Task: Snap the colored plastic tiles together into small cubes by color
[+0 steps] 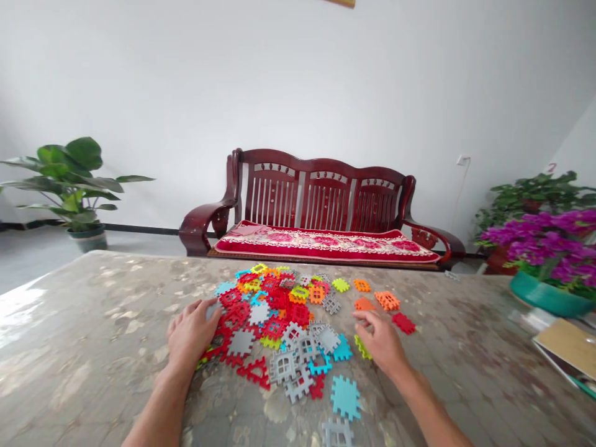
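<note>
A pile of flat plastic interlocking tiles with notched edges lies on the table. My left hand rests at the pile's left edge, fingers spread and bent over. A pale grey-blue tile shows between its thumb and forefinger; I see no clear grip on it. My right hand hovers low right of the pile, fingers loosely bent and apart, with nothing visible in them. Beside its fingertips are an orange tile and a yellow-green tile. Nearer me lie a turquoise tile and a grey window tile.
A patterned cover lies over the table. At the right stand purple flowers in a teal pot and a brown notebook. A red tile lies right of my right hand. Behind the table is a wooden bench.
</note>
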A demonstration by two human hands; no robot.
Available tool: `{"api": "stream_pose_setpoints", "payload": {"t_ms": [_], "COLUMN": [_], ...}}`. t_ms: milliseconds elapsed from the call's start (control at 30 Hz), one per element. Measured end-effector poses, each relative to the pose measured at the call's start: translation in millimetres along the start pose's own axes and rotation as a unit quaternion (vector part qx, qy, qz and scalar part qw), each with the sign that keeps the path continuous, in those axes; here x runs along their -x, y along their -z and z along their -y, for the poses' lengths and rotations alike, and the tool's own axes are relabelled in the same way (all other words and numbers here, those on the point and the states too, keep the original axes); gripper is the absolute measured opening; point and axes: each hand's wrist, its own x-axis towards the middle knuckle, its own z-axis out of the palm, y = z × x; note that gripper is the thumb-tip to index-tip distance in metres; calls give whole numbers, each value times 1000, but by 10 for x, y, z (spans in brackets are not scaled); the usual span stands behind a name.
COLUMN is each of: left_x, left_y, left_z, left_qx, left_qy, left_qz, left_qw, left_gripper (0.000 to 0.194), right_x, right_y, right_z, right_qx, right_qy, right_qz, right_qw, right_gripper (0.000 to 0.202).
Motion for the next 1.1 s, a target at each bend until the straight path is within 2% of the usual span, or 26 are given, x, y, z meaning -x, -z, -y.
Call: {"api": "stream_pose_setpoints", "payload": {"t_ms": [100,267,433,600,767,867,967,1100], "left_x": [13,25,31,40,42,40,39,40], "left_y": [12,60,73,61,51,50,47,40], "left_z": [-17,-52,-59,-65,-63,-62,-65,-71], "left_qx": [2,2,12,18,14,14,14,18], "left_qy": [3,10,14,12,13,11,15,17], "left_qz": [3,5,15,9,6,7,3,1], "left_qw": [1000,1000,1000,1000,1000,1000,1000,1000], "left_gripper": [52,50,50,51,49,49,49,48], "right_x": [-56,-259,-407,-440,-403,-404,-439,-513], "right_y": [-217,-525,-700,-720,-709,-720,-759,-831], "right_z": [345,836,1065,1088,1086,996,813,618], "right_qx": [-15,65,129,133,120,75,8,-124], "right_qy": [41,69,40,41,65,66,17,-57], "right_qz": [53,114,143,153,108,88,63,51], "right_qw": [998,989,980,978,985,991,998,989], "right_gripper": [32,40,45,56,48,39,32,42]}}
